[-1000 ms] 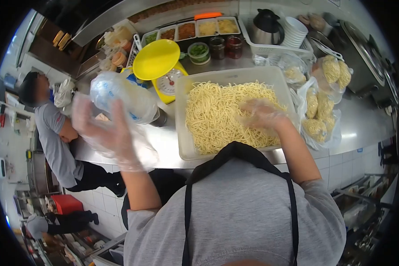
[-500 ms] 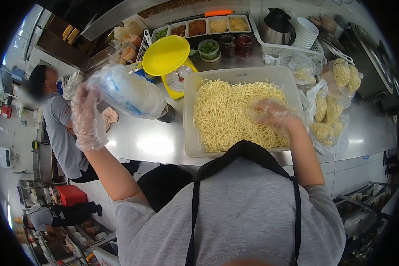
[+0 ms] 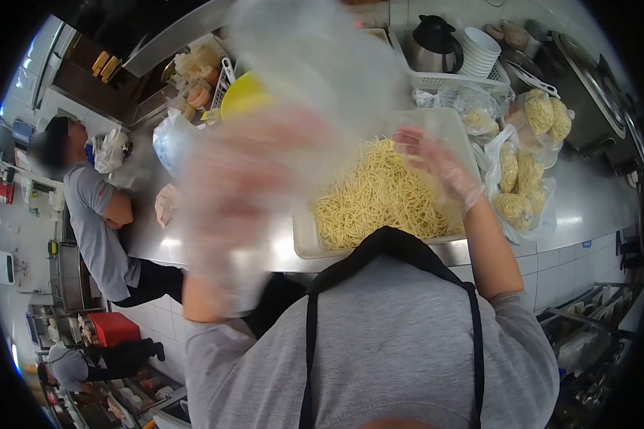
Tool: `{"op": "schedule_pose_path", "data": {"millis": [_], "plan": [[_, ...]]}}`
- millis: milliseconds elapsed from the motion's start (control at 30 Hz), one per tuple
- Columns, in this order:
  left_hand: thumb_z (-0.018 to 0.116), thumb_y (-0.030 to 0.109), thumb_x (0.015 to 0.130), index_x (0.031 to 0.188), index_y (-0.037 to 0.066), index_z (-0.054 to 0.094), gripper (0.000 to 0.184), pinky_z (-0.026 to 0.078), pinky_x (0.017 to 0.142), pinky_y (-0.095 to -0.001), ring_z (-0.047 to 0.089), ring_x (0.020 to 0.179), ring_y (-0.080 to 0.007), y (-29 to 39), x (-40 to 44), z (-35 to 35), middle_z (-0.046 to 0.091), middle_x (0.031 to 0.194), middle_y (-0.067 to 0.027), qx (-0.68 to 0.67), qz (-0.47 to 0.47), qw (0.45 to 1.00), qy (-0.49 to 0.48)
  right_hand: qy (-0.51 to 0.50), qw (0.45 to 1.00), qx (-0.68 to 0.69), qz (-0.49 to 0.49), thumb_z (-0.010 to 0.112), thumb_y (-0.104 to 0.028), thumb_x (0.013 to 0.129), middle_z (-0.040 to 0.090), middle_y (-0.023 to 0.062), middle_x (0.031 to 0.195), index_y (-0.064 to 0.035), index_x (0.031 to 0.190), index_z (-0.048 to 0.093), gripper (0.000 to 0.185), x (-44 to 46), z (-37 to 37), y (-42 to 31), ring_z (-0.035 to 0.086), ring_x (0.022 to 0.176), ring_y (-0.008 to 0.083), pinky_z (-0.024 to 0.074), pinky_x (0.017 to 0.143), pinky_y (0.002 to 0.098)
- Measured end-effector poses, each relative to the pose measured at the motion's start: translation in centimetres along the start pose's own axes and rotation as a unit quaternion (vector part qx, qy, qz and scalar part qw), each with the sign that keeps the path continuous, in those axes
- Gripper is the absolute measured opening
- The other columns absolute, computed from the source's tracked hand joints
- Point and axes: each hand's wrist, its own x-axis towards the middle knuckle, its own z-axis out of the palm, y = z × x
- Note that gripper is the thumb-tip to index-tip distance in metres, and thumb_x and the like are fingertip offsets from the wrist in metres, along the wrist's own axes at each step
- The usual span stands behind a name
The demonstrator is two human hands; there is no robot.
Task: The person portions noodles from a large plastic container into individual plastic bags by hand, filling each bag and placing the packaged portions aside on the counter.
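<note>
Bag (image 3: 315, 61) now aloft (left hand (image 3: 250, 154)).

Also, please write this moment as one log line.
left hand: blurred, holding clear plastic | right hand: open, at tub's right side | noodles: inside tub

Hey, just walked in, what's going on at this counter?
Someone in clear gloves is handling noodles in a plastic tub. Their left hand is raised and blurred, apparently with a clear plastic bag up in front of the tub. Their right hand is open at the tub's right side; whether it touches the noodles is unclear. Several filled bags of noodles lie on the counter to the tub's right.
</note>
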Motion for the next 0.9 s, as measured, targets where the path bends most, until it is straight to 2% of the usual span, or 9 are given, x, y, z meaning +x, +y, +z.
{"op": "schedule_pose_path", "data": {"millis": [67, 200, 300, 333, 367, 500, 633, 767, 900], "plan": [[0.062, 0.011, 0.075, 0.086, 0.009, 0.062, 0.011, 0.047, 0.087, -0.038, 0.057, 0.104, -0.0241, -0.7, -1.9, 5.0, 0.062, 0.105, -0.007, 0.181, -0.016, 0.954, -0.241, 0.058, 0.966, 0.247, 0.053, 0.036, -0.069, 0.082, 0.049, 0.0119, 0.12, -0.0065, 0.135, 0.038, 0.082, -0.1, 0.6, -1.7, 0.048, 0.112, 0.0205, 0.0375, 0.098, 0.0339], [0.06, 0.014, 0.072, 0.083, 0.013, 0.06, 0.011, 0.037, 0.096, -0.0439, 0.053, 0.107, -0.0196, -4.9, -7.6, 9.1, 0.061, 0.098, -0.0019, 0.228, -0.093, 0.907, -0.342, -0.094, 0.953, 0.282, 0.055, 0.025, -0.078, 0.077, 0.049, 0.0109, 0.117, -0.0074, 0.134, 0.038, 0.092, 0.0, -2.0, -2.1, 0.049, 0.109, 0.0188, 0.0385, 0.096, 0.0313], [0.061, 0.016, 0.072, 0.09, 0.013, 0.061, 0.018, 0.034, 0.097, -0.0479, 0.053, 0.106, -0.021, -6.2, -9.3, 9.1, 0.06, 0.098, -0.0036, 0.291, -0.093, 0.871, -0.384, -0.093, 0.962, 0.256, 0.012, 0.039, -0.069, 0.082, 0.05, 0.0092, 0.117, -0.008, 0.133, 0.039, 0.079, 0.0, -1.9, -2.8, 0.05, 0.107, 0.0177, 0.0398, 0.095, 0.0317], [0.062, 0.018, 0.072, 0.094, 0.014, 0.061, 0.022, 0.033, 0.097, -0.05, 0.053, 0.104, -0.0225, -6.3, -9.5, 9.0, 0.06, 0.098, -0.0052, 0.31, -0.108, 0.855, -0.402, -0.057, 0.997, 0.055, 0.005, 0.048, -0.051, 0.084, 0.05, 0.0105, 0.119, -0.0052, 0.131, 0.04, 0.066, 0.0, -1.2, -4.3, 0.05, 0.109, 0.0196, 0.0404, 0.095, 0.0328], [0.062, 0.018, 0.072, 0.094, 0.014, 0.061, 0.022, 0.033, 0.097, -0.05, 0.053, 0.104, -0.0225, -6.1, -9.5, 8.7, 0.06, 0.098, -0.0052, 0.31, -0.109, 0.855, -0.401, -0.019, 0.989, -0.148, -0.002, 0.058, -0.033, 0.087, 0.05, 0.0117, 0.121, -0.0024, 0.129, 0.041, 0.055, -0.1, -0.7, -5.1, 0.05, 0.111, 0.0214, 0.0409, 0.096, 0.0338], [0.063, 0.02, 0.071, 0.098, 0.008, 0.06, 0.03, 0.036, 0.093, -0.0437, 0.053, 0.102, -0.0263, -4.3, -8.4, 8.4, 0.059, 0.097, -0.0122, 0.109, -0.29, 0.933, -0.183, 0.006, 0.968, -0.248, -0.047, 0.063, -0.012, 0.081, 0.05, 0.0083, 0.12, -0.0051, 0.122, 0.048, 0.045, -1.0, 1.1, -4.6, 0.05, 0.112, 0.0202, 0.04, 0.097, 0.0338], [0.066, 0.014, 0.067, 0.094, 0.003, 0.058, 0.03, 0.043, 0.081, -0.0367, 0.055, 0.092, -0.0301, -2.3, -3.8, 8.5, 0.056, 0.096, -0.0155, 0.105, -0.524, 0.844, -0.043, 0.0, 0.948, -0.278, -0.157, 0.06, -0.003, 0.075, 0.053, 0.0057, 0.114, -0.0092, 0.115, 0.052, 0.041, -0.8, 4.0, -6.6, 0.051, 0.105, 0.0185, 0.0408, 0.093, 0.0326], [0.066, 0.003, 0.066, 0.094, 0.003, 0.057, 0.029, 0.044, 0.073, -0.0354, 0.055, 0.086, -0.0289, -4.7, -4.6, 7.2, 0.056, 0.094, -0.0118, 0.253, -0.423, 0.87, -0.023, 0.091, 0.932, -0.284, -0.206, 0.056, 0.005, 0.07, 0.056, 0.0052, 0.101, -0.0085, 0.109, 0.054, 0.042, -0.8, 2.5, -9.7, 0.053, 0.089, 0.0181, 0.0439, 0.083, 0.0311], [0.063, 0.0, 0.065, 0.087, 0.005, 0.058, 0.024, 0.047, 0.071, -0.0327, 0.058, 0.082, -0.027, -2.7, -2.5, 6.0, 0.056, 0.097, -0.01, 0.244, -0.131, 0.958, -0.076, 0.077, 0.899, -0.393, -0.179, 0.058, 0.005, 0.067, 0.056, 0.0049, 0.097, -0.0071, 0.108, 0.055, 0.043, -0.4, -0.5, -9.9, 0.052, 0.086, 0.017, 0.0434, 0.081, 0.0278]]}}
